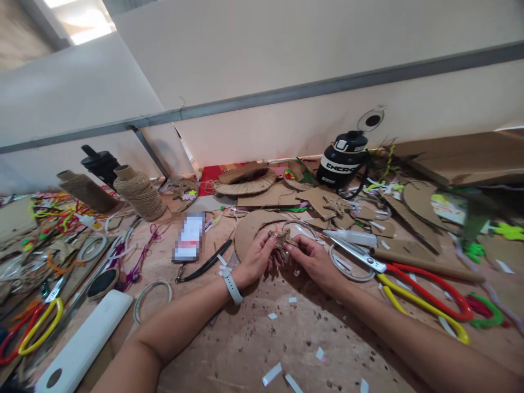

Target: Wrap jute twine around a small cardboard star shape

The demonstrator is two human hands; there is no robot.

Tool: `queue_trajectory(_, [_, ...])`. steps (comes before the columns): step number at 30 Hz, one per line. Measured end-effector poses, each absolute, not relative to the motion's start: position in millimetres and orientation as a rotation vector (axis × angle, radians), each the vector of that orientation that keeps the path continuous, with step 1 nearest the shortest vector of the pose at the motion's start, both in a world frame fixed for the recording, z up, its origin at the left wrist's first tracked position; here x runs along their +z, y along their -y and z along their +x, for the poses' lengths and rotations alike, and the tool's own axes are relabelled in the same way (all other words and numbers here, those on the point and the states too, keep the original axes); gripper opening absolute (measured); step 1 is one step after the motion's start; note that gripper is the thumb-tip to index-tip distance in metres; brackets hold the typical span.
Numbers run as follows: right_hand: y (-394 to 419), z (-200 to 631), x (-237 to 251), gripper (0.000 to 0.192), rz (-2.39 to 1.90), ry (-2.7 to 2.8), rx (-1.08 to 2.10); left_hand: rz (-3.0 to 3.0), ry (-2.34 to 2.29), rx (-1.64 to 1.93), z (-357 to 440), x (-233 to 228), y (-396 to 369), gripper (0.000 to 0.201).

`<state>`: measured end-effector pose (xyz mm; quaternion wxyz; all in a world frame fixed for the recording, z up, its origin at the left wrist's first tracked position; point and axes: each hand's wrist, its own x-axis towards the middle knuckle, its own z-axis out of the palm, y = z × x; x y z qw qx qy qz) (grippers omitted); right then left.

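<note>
Between my two hands, above the middle of the table, is a small star-shaped piece made of brown twine (283, 239). My left hand (262, 255), below a pale wristwatch (232, 286), pinches its left side. Fingers of my right hand (310, 256) are closed on its right side. Behind the star lies a round piece of cardboard (249, 232), partly covered by my left hand. To the right of my right hand rest large scissors (380, 266) with one red and one yellow handle, their blades pointing up and left.
Left stand a twine spool (140, 194) and a phone (189, 237). A black bottle (343, 161) stands at the back near a twine-wrapped ring (245, 184). A second pair of scissors (41, 325) and a long white object (88, 341) lie front left. Cardboard scraps cover the right.
</note>
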<state>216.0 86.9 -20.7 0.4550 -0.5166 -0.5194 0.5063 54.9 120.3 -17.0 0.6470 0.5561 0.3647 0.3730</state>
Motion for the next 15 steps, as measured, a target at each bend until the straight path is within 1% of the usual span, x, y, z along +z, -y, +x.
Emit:
queue_trajectory(3, [-85.1,216.0,-17.5,0.039,-1.261,1.284,1.278,1.242,-0.832,0.822,52.1,-15.2,-120.5,0.063])
queue_trajectory(8, [-84.8,215.2,-16.3,0.040,-1.261,1.319,1.331,1.243,-0.880,0.762,52.6,-16.0,-121.0,0.058])
queue_trajectory(15, [-85.2,215.0,-17.7,0.040,-1.263,1.318,1.335,1.251,-0.893,0.795,54.9,-16.8,-118.4,0.061])
